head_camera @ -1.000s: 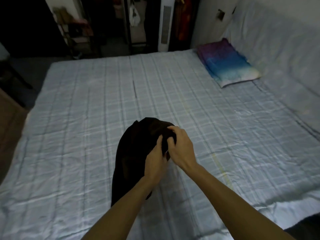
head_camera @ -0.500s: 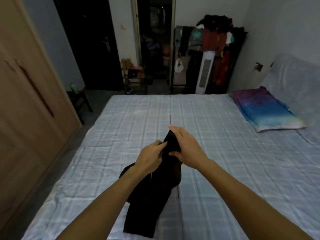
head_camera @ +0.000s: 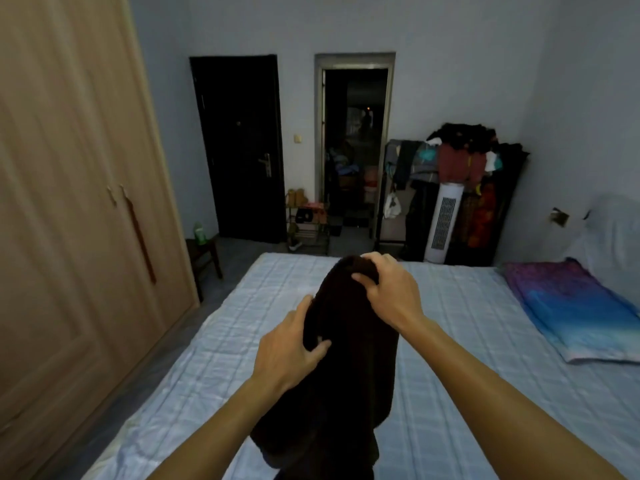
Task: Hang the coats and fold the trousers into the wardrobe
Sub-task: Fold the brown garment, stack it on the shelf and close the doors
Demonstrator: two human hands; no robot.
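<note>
A dark, nearly black garment (head_camera: 349,382) hangs in front of me over the bed, held up by both hands. Whether it is a coat or trousers I cannot tell. My right hand (head_camera: 388,292) grips its top end, fingers curled over the fabric. Lower on the garment's left side, my left hand (head_camera: 287,351) clutches the cloth. Its bottom end drops out of view at the lower edge of the frame. The light wooden wardrobe (head_camera: 69,220) fills the left side, its doors closed.
The bed (head_camera: 467,358) with a pale checked sheet lies below, a blue-purple pillow (head_camera: 571,306) at its right. A strip of floor runs between bed and wardrobe. Beyond the bed stand a small stool (head_camera: 204,254), a dark door (head_camera: 242,150), an open doorway (head_camera: 353,150), a white tower fan (head_camera: 445,223) and a laden clothes rack (head_camera: 460,161).
Both hands have lifted the dark garment off the bed and raised it. My view has tilted up and the wardrobe has come into sight on the left.
</note>
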